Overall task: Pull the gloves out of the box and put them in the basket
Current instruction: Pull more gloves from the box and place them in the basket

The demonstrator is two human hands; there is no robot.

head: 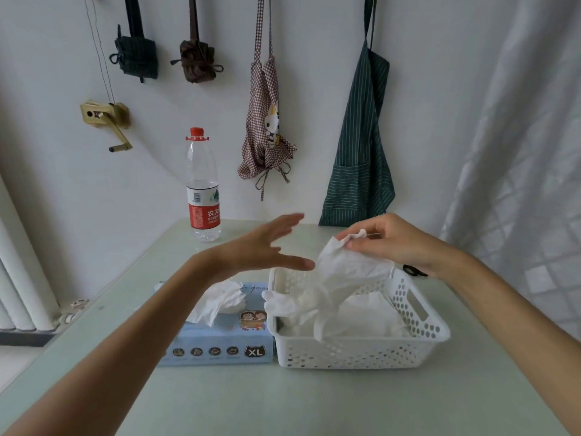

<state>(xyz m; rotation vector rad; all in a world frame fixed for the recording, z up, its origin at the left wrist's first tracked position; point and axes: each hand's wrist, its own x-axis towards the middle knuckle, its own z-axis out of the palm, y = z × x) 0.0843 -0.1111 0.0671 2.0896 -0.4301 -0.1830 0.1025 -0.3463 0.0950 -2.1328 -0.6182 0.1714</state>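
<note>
A light blue glove box (220,335) marked XL lies on the table, with a white glove (220,300) sticking out of its top slot. Touching its right side stands a white perforated basket (418,325) with white gloves lying inside. My right hand (393,243) pinches the cuff of a white glove (342,278) that hangs down over the basket, its fingers reaching the basket's left rim. My left hand (264,250) hovers above the box and the basket's left edge, fingers spread, holding nothing.
A plastic water bottle (202,187) with a red cap stands at the back of the pale green table (283,401). Aprons (361,146) and bags hang on the wall behind. A white curtain (528,152) hangs at the right, a radiator (19,278) at the left.
</note>
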